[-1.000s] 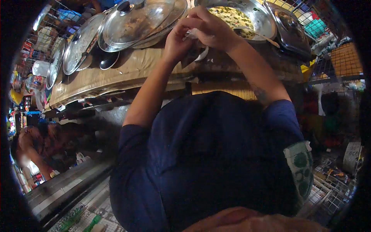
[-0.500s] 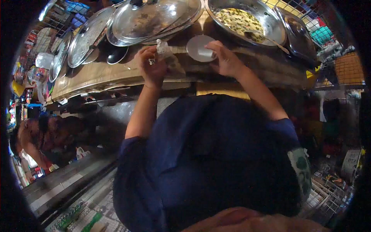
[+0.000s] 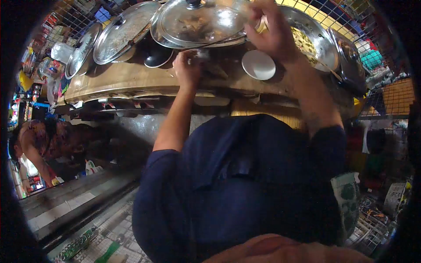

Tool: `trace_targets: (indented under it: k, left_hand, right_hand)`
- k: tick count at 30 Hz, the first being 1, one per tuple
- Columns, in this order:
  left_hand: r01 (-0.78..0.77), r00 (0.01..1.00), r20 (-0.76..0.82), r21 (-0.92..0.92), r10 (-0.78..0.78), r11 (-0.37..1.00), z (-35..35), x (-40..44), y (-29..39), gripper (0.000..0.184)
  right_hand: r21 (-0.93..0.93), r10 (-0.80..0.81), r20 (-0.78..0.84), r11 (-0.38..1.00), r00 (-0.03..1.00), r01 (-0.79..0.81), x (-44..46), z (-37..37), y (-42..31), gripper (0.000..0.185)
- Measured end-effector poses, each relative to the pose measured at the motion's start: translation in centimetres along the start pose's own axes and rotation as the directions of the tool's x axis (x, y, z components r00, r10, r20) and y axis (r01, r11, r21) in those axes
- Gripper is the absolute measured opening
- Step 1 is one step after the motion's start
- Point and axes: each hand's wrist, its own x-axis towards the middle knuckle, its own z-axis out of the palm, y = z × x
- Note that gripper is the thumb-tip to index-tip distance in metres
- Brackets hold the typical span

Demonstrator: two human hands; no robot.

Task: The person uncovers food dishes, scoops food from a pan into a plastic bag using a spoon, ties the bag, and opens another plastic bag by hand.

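Note:
My left hand (image 3: 187, 69) is closed on a small clear plastic bag (image 3: 214, 69) with its top gathered up, just above the table's front part. The bag is blurred, and its contents are hard to make out. My right hand (image 3: 275, 39) is raised beyond a white bowl (image 3: 258, 65), between a large glass lid (image 3: 204, 24) and a wide metal pan (image 3: 322, 41) of pale yellow food with green bits. Its thumb and fingers look apart, somewhat blurred, with nothing visible in them. The white bowl sits on the table, touched by neither hand.
More glass-lidded pans (image 3: 125, 35) line the table (image 3: 127, 79) to the left, with a dark bowl (image 3: 158, 55) before them. A lidded metal container (image 3: 348, 59) stands at right. Wire mesh (image 3: 320, 11) runs behind. Another person (image 3: 37, 140) bends at far left.
My right hand has left the white bowl and moved up and away, over the pans. The bowl now rests on the table. My left hand keeps the bag; the view has shifted.

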Motion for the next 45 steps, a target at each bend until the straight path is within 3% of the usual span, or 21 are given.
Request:
trace_targets:
  k: [1,3,6,8,10,12,14,16,18,22,23,25,26,28,30,31,32,36,38,43,45]
  left_hand:
    - [-0.030,0.999,0.010,0.004,0.030,1.000,-0.2,-0.2,0.2,0.024]
    - [-0.018,0.998,0.062,0.021,0.017,1.000,-1.0,-0.8,0.2,0.038]
    - [-0.120,0.992,0.025,-0.082,0.123,0.989,-2.8,-1.1,0.1,0.043]
    - [-0.063,0.996,0.039,-0.243,0.075,0.968,-4.0,-1.9,-0.2,0.045]
    - [-0.156,0.987,-0.012,-0.306,0.160,0.939,-5.4,-2.1,-1.1,0.049]
    - [-0.177,0.982,0.016,-0.289,0.190,0.941,-7.3,-2.4,-2.1,0.050]
    - [-0.108,0.993,0.005,-0.302,0.115,0.947,-8.6,-3.2,-3.1,0.048]
    - [-0.111,0.992,0.031,-0.227,0.121,0.968,-10.6,-2.9,-3.8,0.048]
    - [-0.083,0.996,-0.009,-0.272,0.084,0.959,-11.6,-2.8,-3.9,0.047]
    - [-0.156,0.985,-0.104,-0.181,0.139,0.971,-13.8,-2.7,-5.2,0.050]
    - [-0.154,0.985,-0.109,-0.184,0.136,0.971,-14.3,-2.8,-5.1,0.050]
    - [-0.087,0.988,-0.134,-0.072,0.076,0.994,-15.1,-2.9,-4.7,0.049]
    - [-0.082,0.988,-0.135,-0.070,0.072,0.994,-15.2,-3.0,-4.6,0.049]
    - [-0.090,0.985,-0.165,-0.182,0.060,0.979,-15.1,-3.3,-4.1,0.047]
    - [-0.086,0.982,-0.180,-0.151,0.058,0.985,-15.0,-3.5,-3.4,0.045]
    - [-0.064,0.981,-0.185,-0.055,0.053,0.996,-15.0,-3.5,-3.4,0.045]
    - [-0.043,0.981,-0.190,0.042,0.050,0.998,-14.8,-3.4,-3.3,0.044]
    - [-0.001,0.983,-0.181,-0.025,-0.004,1.000,-13.4,-2.8,-1.6,0.045]
    - [-0.044,0.993,-0.105,0.164,0.061,0.985,-12.5,-2.3,-1.5,0.048]
    - [-0.104,0.992,-0.056,0.137,0.113,0.985,-9.4,-2.2,-1.5,0.050]
    - [-0.113,0.989,-0.090,0.017,0.114,0.994,-8.1,-2.0,-1.5,0.052]
  right_hand:
    - [-0.093,-0.010,0.002,0.996,1.000,0.010,2.3,1.0,0.2,0.048]
    - [0.097,-0.078,0.004,0.992,0.997,0.077,7.2,3.2,0.6,0.056]
    - [-0.055,0.139,0.229,0.990,0.963,-0.130,10.7,7.4,1.4,0.068]
    - [-0.398,0.365,0.432,0.898,0.824,-0.189,11.7,9.9,2.2,0.070]
    - [-0.486,0.240,0.364,0.873,0.900,-0.036,10.7,14.3,5.7,0.073]
    - [-0.517,0.311,0.388,0.853,0.868,-0.075,11.2,14.9,5.2,0.070]
    - [-0.209,0.535,0.489,0.839,0.689,-0.502,12.1,14.3,4.7,0.065]
    - [-0.366,0.147,0.276,0.930,0.950,-0.037,10.4,16.3,6.2,0.058]
    - [-0.444,-0.002,0.237,0.889,0.972,0.110,10.1,16.9,9.1,0.064]
    - [-0.382,0.452,0.226,0.856,0.863,-0.348,11.4,9.5,5.2,0.061]
    - [-0.584,0.220,0.207,0.810,0.953,-0.060,10.6,8.1,6.1,0.058]
    - [-0.400,0.511,0.272,0.831,0.815,-0.387,11.2,1.6,1.4,0.057]
    - [-0.385,0.339,0.256,0.895,0.905,-0.226,10.0,1.1,6.3,0.059]
    - [-0.393,0.726,0.252,0.681,0.640,-0.618,10.3,-3.5,1.7,0.064]
    - [-0.501,0.548,0.226,0.775,0.806,-0.386,5.7,-5.8,8.4,0.068]
    - [-0.612,0.751,0.178,0.590,0.636,-0.527,6.4,-7.0,6.5,0.066]
    - [-0.604,0.465,0.034,0.715,0.885,-0.352,2.2,-6.8,11.3,0.056]
    - [-0.711,0.605,0.032,0.573,0.796,-0.407,-2.0,-8.6,15.5,0.055]
    - [-0.716,0.622,0.022,0.557,0.783,-0.422,-3.3,-8.8,16.4,0.056]
    - [-0.672,0.691,0.014,0.541,0.723,-0.505,-5.8,-8.8,18.8,0.056]
    - [-0.750,0.537,-0.012,0.553,0.843,-0.363,-6.1,-8.5,19.2,0.058]
